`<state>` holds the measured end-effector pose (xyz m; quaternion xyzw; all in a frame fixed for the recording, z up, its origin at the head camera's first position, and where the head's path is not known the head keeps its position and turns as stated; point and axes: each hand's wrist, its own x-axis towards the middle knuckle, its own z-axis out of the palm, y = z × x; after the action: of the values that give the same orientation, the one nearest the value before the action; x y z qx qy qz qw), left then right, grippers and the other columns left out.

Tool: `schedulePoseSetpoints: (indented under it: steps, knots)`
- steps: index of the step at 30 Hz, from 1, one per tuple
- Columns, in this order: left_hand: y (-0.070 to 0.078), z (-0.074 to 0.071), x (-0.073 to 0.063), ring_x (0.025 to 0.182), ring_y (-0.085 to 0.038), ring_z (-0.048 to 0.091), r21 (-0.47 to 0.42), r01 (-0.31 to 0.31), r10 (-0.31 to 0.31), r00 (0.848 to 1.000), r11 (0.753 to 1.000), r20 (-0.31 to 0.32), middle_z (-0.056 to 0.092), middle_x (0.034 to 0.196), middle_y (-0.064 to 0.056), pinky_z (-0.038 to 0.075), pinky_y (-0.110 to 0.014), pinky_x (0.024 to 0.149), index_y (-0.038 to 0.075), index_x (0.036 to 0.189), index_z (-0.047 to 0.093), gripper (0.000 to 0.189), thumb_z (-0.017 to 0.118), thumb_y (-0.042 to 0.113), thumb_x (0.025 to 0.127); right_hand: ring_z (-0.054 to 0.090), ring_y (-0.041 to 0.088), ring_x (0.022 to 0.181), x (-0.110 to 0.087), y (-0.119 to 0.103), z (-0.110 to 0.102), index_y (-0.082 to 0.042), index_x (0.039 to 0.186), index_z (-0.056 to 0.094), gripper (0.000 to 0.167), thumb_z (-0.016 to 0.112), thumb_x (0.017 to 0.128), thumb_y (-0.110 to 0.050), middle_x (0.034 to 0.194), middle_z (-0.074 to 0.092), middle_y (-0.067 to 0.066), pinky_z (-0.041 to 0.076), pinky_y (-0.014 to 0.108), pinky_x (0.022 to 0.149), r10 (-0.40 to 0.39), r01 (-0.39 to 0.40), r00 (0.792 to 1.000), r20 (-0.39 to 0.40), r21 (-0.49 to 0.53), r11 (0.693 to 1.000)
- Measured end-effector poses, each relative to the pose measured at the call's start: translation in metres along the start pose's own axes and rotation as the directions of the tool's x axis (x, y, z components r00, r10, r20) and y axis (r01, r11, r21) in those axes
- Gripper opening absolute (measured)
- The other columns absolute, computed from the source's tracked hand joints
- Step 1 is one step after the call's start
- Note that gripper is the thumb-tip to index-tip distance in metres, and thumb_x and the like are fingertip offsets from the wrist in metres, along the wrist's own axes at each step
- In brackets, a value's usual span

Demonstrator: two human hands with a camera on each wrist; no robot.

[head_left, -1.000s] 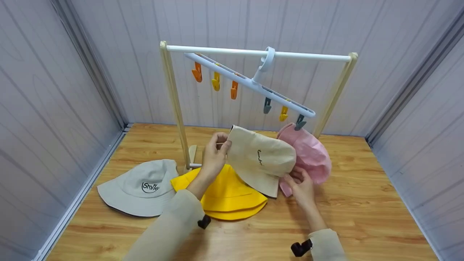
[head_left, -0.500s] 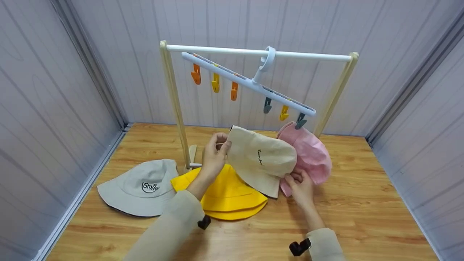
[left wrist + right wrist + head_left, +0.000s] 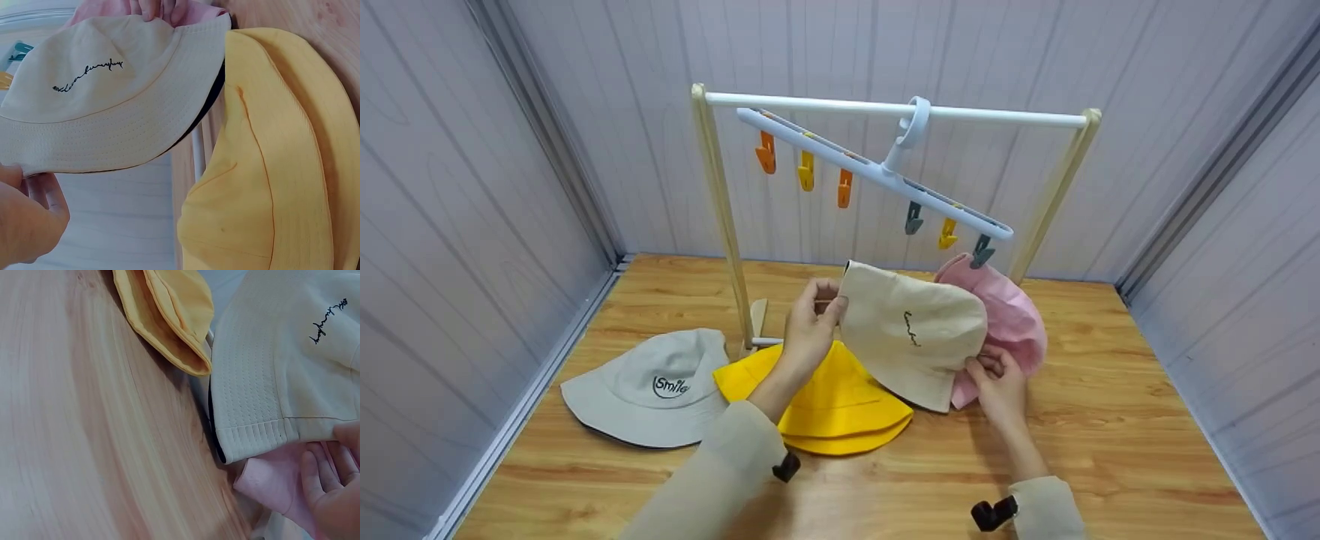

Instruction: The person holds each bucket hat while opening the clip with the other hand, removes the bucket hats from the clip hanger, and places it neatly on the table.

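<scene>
A cream bucket hat [image 3: 915,330] with dark stitched script is held up sideways between both hands. My left hand [image 3: 811,322] pinches its brim at the upper left corner. At the crown's lower right side, my right hand [image 3: 999,386] pinches the fabric between thumb and fingers. Behind it a pink hat [image 3: 1012,315] hangs from a grey clip [image 3: 982,252] at the low end of the tilted hanger [image 3: 877,174]. In the left wrist view the cream brim [image 3: 129,140] shows a dark underside along its edge. The right wrist view shows the pink fabric [image 3: 275,478] just behind my right fingers.
A yellow bucket hat [image 3: 840,405] and a grey hat [image 3: 660,390] marked "Smile" lie on the wooden table [image 3: 1125,420]. The hanger hooks over a white rod [image 3: 810,103] on wooden posts. Several orange, yellow and grey clips hang along it.
Both hands and the cream hat have shifted slightly to the right, covering more of the pink hat. The hanger has rocked a little.
</scene>
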<state>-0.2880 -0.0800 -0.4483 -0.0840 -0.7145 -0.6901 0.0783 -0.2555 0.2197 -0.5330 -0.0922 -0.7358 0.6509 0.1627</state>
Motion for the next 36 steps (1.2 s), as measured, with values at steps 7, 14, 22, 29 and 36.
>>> schedulePoseSetpoints:
  steps: [7,14,22,29,36]
  knots:
    - [-0.004,0.001,-0.004,0.102,-0.023,0.059,-0.054,0.041,-0.039,0.999,0.998,0.025,0.062,0.116,-0.008,0.058,-0.033,0.088,0.009,0.12,0.062,0.012,0.061,0.008,0.108,0.067,0.003,0.088,0.001,-0.005,-0.009,0.011,0.127,0.061,0.033,0.071,0.098,0.001,0.107,0.072,0.017,0.057,0.016,0.08,-0.002,0.002,1.0,-0.006,-0.035,0.999]
    - [-0.008,0.005,-0.017,0.103,-0.024,0.06,-0.099,0.112,-0.107,0.993,0.989,0.053,0.06,0.119,-0.01,0.059,-0.034,0.091,0.009,0.124,0.06,0.016,0.061,0.008,0.108,0.068,0.001,0.085,0.003,-0.012,-0.025,0.012,0.126,0.062,0.031,0.071,0.097,0.004,0.101,0.073,0.011,0.058,0.018,0.078,-0.023,0.022,1.0,-0.004,-0.054,0.998]
    - [-0.019,0.013,-0.031,0.103,-0.025,0.063,-0.153,0.164,-0.152,0.984,0.974,0.09,0.059,0.121,-0.013,0.061,-0.036,0.094,0.006,0.128,0.058,0.019,0.06,0.007,0.109,0.07,0.003,0.082,0.006,-0.013,-0.047,0.012,0.129,0.062,0.033,0.07,0.098,0.003,0.098,0.073,0.008,0.061,0.024,0.077,-0.027,0.031,0.998,0.049,-0.074,0.997]
    - [-0.024,0.02,-0.043,0.104,-0.028,0.064,-0.138,0.167,-0.154,0.983,0.976,0.101,0.057,0.125,-0.015,0.062,-0.039,0.092,0.008,0.132,0.054,0.026,0.061,0.005,0.107,0.065,-0.003,0.09,0.0,-0.017,-0.063,0.007,0.127,0.067,0.031,0.074,0.099,-0.002,0.113,0.074,0.019,0.054,0.011,0.082,-0.106,0.119,0.992,0.07,-0.214,0.97]
    - [-0.03,0.023,-0.056,0.104,-0.027,0.065,-0.113,0.191,-0.176,0.975,0.975,0.134,0.056,0.125,-0.016,0.063,-0.04,0.089,0.007,0.129,0.05,0.024,0.06,0.004,0.108,0.067,0.0,0.088,-0.007,-0.02,-0.075,0.004,0.124,0.069,0.028,0.075,0.098,-0.001,0.109,0.074,0.02,0.054,0.013,0.079,-0.109,0.132,0.989,0.101,-0.257,0.957]
